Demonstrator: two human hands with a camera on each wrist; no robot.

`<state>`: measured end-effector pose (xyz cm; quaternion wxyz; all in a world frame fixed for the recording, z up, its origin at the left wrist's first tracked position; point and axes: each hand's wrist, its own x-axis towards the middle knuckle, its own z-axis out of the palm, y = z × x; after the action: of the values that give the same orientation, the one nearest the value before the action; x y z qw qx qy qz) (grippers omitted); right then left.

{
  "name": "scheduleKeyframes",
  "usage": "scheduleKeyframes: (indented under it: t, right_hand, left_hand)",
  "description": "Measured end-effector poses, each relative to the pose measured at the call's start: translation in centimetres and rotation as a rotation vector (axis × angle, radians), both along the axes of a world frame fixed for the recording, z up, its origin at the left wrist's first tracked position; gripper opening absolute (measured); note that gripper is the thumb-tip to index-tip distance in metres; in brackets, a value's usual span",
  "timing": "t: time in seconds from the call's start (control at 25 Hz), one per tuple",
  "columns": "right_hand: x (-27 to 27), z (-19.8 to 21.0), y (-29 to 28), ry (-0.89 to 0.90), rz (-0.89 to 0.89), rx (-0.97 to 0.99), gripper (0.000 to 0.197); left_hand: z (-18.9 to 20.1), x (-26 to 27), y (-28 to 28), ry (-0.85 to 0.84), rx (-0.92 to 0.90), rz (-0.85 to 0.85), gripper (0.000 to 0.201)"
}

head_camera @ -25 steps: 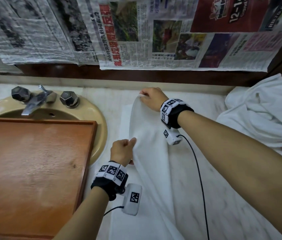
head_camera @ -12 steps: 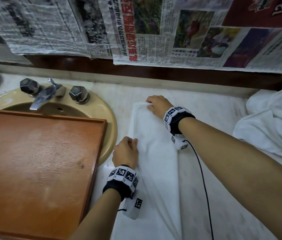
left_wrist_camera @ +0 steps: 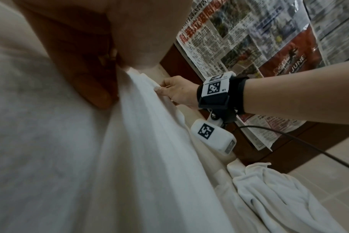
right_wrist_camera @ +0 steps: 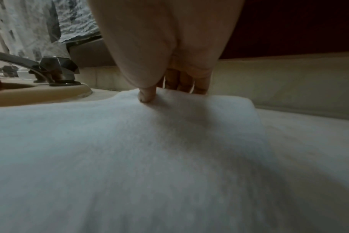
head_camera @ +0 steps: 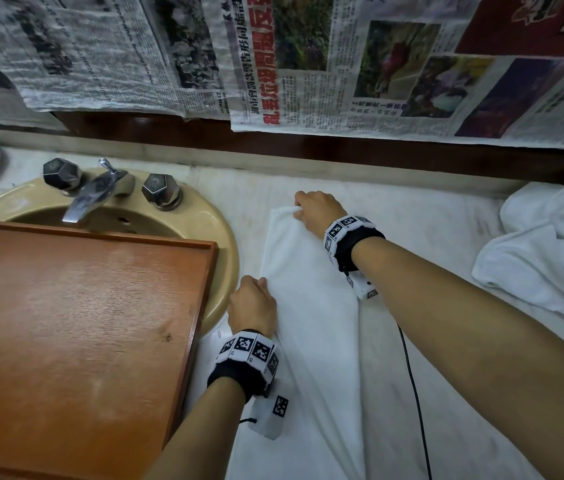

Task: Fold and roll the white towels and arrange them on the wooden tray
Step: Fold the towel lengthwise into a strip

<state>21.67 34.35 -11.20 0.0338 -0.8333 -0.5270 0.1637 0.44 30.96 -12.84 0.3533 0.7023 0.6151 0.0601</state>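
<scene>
Head view: both the left hand and right hand pinch the long, folded white towel flat.

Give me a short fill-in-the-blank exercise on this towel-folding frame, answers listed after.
1. Both hands hold the folded white ____ on the counter.
2. The right hand pinches its far ____.
3. The wooden tray lies over the ____.
4. The left hand grips the towel's ____ edge.

Answers: towel; corner; sink; left
</scene>
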Motion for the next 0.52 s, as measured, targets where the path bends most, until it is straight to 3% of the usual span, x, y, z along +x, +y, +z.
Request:
scheduleKeyframes:
  t: [0.08,0.16,0.28,0.32,0.36,0.48,0.52]
  right_hand:
    - [-0.7,0.5,-0.5,-0.063,0.013,-0.021,0.027]
    - [-2.0,0.6,-2.7,-0.099,0.104,0.001,0.044]
    - [-4.1,-0.3,-8.3,-0.023,0.654,-0.045,0.059]
    - [-3.6,-0.9,-9.0,-0.018,0.752,-0.105,0.059]
    - [-2.9,-1.6,-8.5,-0.031,0.737,-0.153,0.061]
    - [-0.7,-1.7,-5.5,-0.086,0.268,-0.186,0.066]
    - [-0.9,-1.6,-5.2,-0.102,0.293,-0.16,0.067]
  left_hand:
    - [0.0,0.4,0.5,0.065,-0.006,-0.038,0.033]
    - [0.0,0.7,1.2,0.11,-0.025,-0.056,0.035]
    - [0.0,0.8,2.0,0.147,-0.076,-0.064,0.033]
    - [0.0,0.8,2.2,0.166,-0.082,-0.066,0.032]
    - [-0.1,0.8,2.4,0.185,-0.081,-0.067,0.031]
    - [-0.4,0.9,2.8,0.187,-0.095,-0.055,0.03]
    - [-0.4,0.9,3.0,0.182,-0.096,-0.057,0.03]
